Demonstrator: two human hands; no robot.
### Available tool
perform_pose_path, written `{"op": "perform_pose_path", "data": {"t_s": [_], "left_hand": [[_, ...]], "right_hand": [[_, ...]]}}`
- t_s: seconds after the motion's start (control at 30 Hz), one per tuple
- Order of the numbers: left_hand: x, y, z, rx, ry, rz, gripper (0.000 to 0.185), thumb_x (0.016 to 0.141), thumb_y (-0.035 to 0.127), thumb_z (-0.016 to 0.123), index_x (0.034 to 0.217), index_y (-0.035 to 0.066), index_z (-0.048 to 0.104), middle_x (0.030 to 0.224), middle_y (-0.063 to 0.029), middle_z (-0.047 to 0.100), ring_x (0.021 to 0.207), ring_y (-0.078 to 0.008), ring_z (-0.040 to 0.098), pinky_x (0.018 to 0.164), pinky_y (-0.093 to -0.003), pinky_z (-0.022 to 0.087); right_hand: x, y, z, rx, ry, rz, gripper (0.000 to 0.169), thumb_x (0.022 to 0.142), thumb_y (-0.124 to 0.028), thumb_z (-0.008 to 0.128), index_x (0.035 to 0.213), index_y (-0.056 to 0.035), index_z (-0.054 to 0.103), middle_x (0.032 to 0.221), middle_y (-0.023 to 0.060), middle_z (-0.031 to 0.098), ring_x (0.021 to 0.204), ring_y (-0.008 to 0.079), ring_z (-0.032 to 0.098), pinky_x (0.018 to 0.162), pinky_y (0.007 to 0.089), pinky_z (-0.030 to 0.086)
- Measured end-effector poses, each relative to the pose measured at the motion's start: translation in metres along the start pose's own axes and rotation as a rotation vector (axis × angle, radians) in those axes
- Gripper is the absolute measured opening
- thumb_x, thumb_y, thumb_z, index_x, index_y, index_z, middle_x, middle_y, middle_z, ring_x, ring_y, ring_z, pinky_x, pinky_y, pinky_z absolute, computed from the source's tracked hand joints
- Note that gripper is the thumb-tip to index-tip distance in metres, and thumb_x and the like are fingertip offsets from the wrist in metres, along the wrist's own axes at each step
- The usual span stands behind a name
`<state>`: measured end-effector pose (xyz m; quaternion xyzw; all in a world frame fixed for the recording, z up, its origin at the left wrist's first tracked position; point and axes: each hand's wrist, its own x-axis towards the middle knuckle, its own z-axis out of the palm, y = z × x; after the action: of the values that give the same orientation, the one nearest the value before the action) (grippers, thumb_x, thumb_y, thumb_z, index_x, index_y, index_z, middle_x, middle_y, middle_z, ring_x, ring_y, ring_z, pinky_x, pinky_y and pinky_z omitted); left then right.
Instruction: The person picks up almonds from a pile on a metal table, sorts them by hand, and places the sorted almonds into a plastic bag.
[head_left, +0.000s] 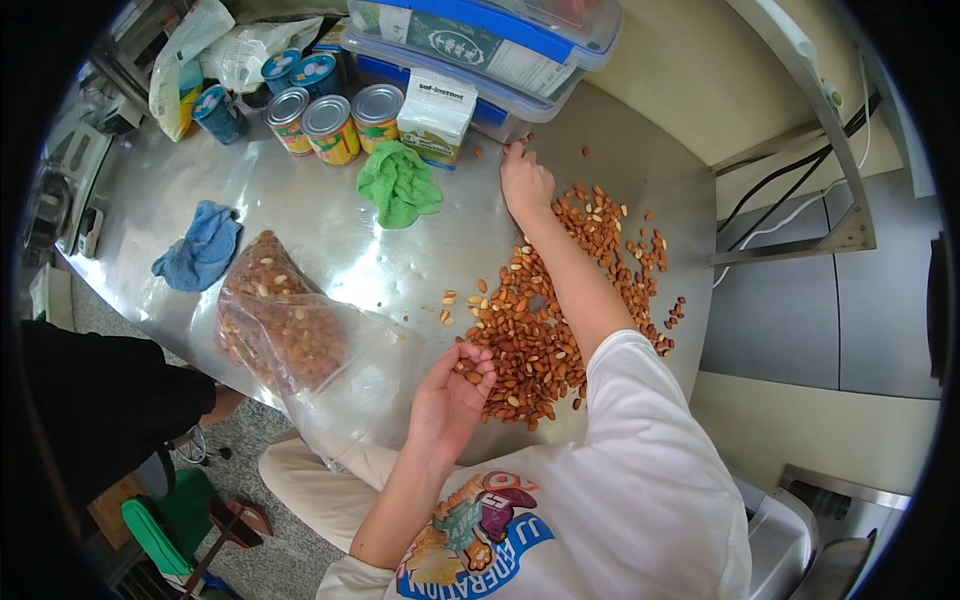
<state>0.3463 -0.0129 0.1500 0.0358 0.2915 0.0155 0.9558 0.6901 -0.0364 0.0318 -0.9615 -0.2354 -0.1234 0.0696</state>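
A wide heap of shelled almonds (525, 337) lies spread on the metal tabletop (300, 195), some of them pale and skinless. My left hand (454, 397) is at the heap's near left edge, palm up, its curled fingers holding several almonds. Beyond the heap, my right hand (526, 180) reaches down to the tabletop near a few stray almonds, fingers bent; what its fingertips hold is too small to tell. A clear plastic bag (281, 322) of almonds lies at the left, its loose end trailing over the table's near edge.
A green cloth (399, 184) and a blue cloth (199, 246) lie on the table. Behind stand tin cans (330, 131), a yeast carton (437, 116) and stacked plastic boxes (480, 52). A metal shelf frame (847, 150) is at the right. A person in black (112, 405) is at the left.
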Motion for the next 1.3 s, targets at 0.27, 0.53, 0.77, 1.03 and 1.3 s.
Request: {"op": "perform_pose_path", "data": {"t_s": [0.27, 0.53, 0.77, 1.03, 1.3], "left_hand": [[0.053, 0.01, 0.017, -0.057, 0.166, 0.025, 0.024, 0.102, 0.019, 0.04, 0.105, 0.0, 0.054, 0.104, -0.0092, 0.057, 0.098, -0.0203, 0.057, 0.096, -0.0331, 0.047], [0.071, 0.012, -0.001, -0.184, -0.09, -0.088, 0.027, 0.099, 0.018, 0.037, 0.113, 0.004, 0.056, 0.115, -0.0104, 0.06, 0.105, -0.0218, 0.06, 0.093, -0.0389, 0.051], [0.058, 0.012, 0.017, -0.317, 0.155, -0.145, 0.027, 0.101, 0.017, 0.039, 0.103, -0.002, 0.059, 0.103, -0.0143, 0.063, 0.096, -0.0241, 0.062, 0.093, -0.0401, 0.053], [0.022, 0.014, 0.014, -0.381, 0.235, -0.18, 0.026, 0.101, 0.014, 0.04, 0.098, -0.004, 0.058, 0.099, -0.0152, 0.063, 0.093, -0.0246, 0.063, 0.092, -0.0391, 0.053], [0.018, 0.014, 0.01, -0.356, 0.231, -0.176, 0.025, 0.1, 0.014, 0.041, 0.096, -0.004, 0.058, 0.098, -0.0144, 0.063, 0.092, -0.0246, 0.063, 0.093, -0.0388, 0.053]], "right_hand": [[-0.095, -0.04, -0.086, 0.495, -0.247, -0.063, 0.016, 0.093, -0.018, 0.051, 0.093, -0.0022, 0.048, 0.073, 0.0193, 0.063, 0.064, 0.04, 0.063, 0.056, 0.0485, 0.049], [-0.16, -0.067, -0.175, 0.747, -0.109, -0.659, 0.008, 0.085, -0.01, 0.058, 0.091, -0.0045, 0.06, 0.092, 0.0103, 0.058, 0.081, 0.0276, 0.058, 0.071, 0.0367, 0.048], [-0.033, 0.029, -0.091, 0.856, 0.084, 0.017, 0.015, 0.09, -0.009, 0.055, 0.104, -0.0062, 0.059, 0.098, 0.0062, 0.056, 0.084, 0.0136, 0.056, 0.075, 0.0283, 0.046], [0.046, 0.064, -0.019, 0.487, -0.063, 0.312, 0.064, 0.069, -0.041, 0.073, 0.12, -0.0059, 0.059, 0.125, 0.0188, 0.054, 0.123, 0.0377, 0.044, 0.104, 0.0482, 0.036], [0.025, 0.012, 0.012, 0.403, 0.211, 0.206, 0.027, 0.076, -0.018, 0.072, 0.093, -0.0018, 0.061, 0.104, 0.0141, 0.059, 0.105, 0.0343, 0.052, 0.092, 0.0475, 0.041]]}}
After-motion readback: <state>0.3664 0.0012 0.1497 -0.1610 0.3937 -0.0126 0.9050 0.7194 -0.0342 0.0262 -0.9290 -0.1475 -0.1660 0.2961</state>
